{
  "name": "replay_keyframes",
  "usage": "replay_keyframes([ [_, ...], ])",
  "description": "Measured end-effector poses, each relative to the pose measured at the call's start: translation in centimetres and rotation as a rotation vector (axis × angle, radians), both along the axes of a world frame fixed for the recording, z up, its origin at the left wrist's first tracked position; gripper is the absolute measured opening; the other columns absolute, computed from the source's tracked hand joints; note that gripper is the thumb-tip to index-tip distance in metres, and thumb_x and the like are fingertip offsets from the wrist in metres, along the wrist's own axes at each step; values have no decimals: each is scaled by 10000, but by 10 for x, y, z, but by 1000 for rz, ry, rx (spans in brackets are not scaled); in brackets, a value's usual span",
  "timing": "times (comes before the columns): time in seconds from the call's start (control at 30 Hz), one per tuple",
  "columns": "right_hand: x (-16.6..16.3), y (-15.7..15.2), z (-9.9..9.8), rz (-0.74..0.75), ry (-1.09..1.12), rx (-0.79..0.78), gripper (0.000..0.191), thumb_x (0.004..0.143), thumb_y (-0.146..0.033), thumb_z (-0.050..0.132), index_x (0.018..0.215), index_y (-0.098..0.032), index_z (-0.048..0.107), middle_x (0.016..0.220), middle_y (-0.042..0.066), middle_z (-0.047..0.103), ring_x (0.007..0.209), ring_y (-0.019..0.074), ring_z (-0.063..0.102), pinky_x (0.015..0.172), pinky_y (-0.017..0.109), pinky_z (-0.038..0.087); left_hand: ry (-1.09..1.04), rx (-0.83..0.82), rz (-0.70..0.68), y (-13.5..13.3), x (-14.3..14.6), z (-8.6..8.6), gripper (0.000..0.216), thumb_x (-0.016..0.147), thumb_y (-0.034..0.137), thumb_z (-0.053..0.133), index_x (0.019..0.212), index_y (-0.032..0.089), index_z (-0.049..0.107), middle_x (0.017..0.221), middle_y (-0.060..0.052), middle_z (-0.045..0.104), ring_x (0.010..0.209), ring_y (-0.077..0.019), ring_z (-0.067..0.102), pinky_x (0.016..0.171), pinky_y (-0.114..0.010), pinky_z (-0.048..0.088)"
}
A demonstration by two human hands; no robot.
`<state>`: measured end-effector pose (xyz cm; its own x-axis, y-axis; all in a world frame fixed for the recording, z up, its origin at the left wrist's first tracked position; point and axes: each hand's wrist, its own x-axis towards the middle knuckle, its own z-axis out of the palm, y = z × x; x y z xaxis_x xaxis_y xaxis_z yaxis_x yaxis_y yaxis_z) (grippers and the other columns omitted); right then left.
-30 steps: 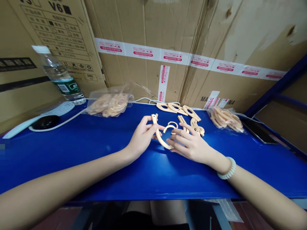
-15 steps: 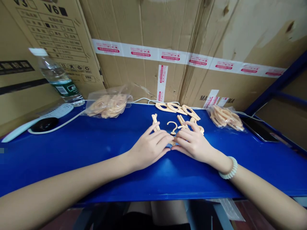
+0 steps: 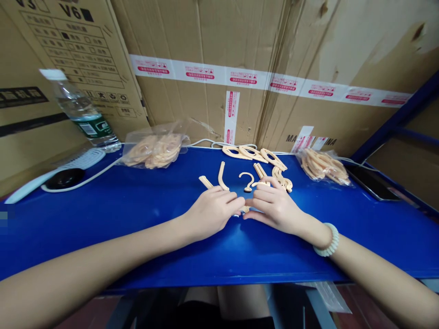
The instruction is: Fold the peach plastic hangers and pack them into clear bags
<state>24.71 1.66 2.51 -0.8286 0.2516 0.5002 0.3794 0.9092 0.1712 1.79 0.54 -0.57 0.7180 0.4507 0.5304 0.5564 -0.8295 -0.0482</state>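
Note:
My left hand (image 3: 212, 212) is closed around a beige plastic hanger arm (image 3: 206, 182), whose end sticks out past the knuckles. Fingertips of my right hand (image 3: 276, 208) pinch a small beige hanger piece (image 3: 245, 209), mostly hidden where the two hands meet. Just beyond the left hand lies a curved beige arm (image 3: 222, 176). A beige hook (image 3: 247, 182) rests on the blue table between and behind the hands. Close to the right fingers are narrow straight pieces (image 3: 259, 171), and past them curved pieces (image 3: 282, 179).
Flat beige loop pieces (image 3: 236, 152) lie at the back of the blue table (image 3: 144, 205). Bags of beige parts sit left (image 3: 154, 148) and right (image 3: 324, 167). A water bottle (image 3: 91, 121), hairbrush (image 3: 82, 160), black mouse (image 3: 65, 178) and phone (image 3: 372, 183) are around; cardboard stands behind.
The hanger arm in my left hand has come away leftward from the curved arm, which now lies apart. My left fingers have curled in more. My right hand has barely moved.

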Motion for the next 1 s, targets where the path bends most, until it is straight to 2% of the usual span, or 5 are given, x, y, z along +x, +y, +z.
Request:
replay_keyframes([
  [0.23, 0, 5, 2, 57, 226, -321, 239, 972, -415, 621, 968, -188, 695, 733, 9, 652, 714, 164, 586, 832, 371, 445, -30, -138, -30, -1, -6, 23, 357, 1022, 243, 370, 826, 228, 667, 755, -61, 659, 727, -203, 593, 755, -351, 421],
  [0.4, 8, 19, 4, -109, 248, -261, 174, 995, -346, 588, 1032, -204, 680, 865, 55, 698, 849, 219, 589, 861, 415, 442, -157, -320, -69, 20, -24, 33, 231, 989, 292, 475, 934, 221, 687, 860, -83, 691, 831, -231, 624, 897, -383, 446],
  [0.6, 9, 32, -5, -140, 133, -237, 168, 1016, -280, 534, 1082, -211, 672, 1059, 91, 709, 1082, 268, 574, 980, 473, 420, 214, -143, 34, 54, -46, 19, 192, 975, 168, 478, 951, 183, 668, 977, -122, 687, 964, -272, 610, 931, -408, 450],
  [0.77, 8, 35, -11, -177, 42, -212, 182, 1017, -270, 531, 1081, -206, 689, 1083, 94, 706, 1093, 266, 575, 994, 488, 423, 187, -118, 22, 55, -48, 11, 226, 963, 90, 460, 1008, 182, 662, 1143, -127, 642, 1062, -249, 592, 908, -354, 487],
  [1.0, 11, 39, -14, -181, 48, -229, 231, 996, -316, 570, 1148, -202, 701, 1218, 120, 696, 1172, 308, 580, 1004, 528, 461, 107, -140, 81, 45, -41, 11, 352, 890, 35, 456, 1143, 172, 658, 1186, -143, 650, 1113, -278, 593, 879, -365, 542],
])
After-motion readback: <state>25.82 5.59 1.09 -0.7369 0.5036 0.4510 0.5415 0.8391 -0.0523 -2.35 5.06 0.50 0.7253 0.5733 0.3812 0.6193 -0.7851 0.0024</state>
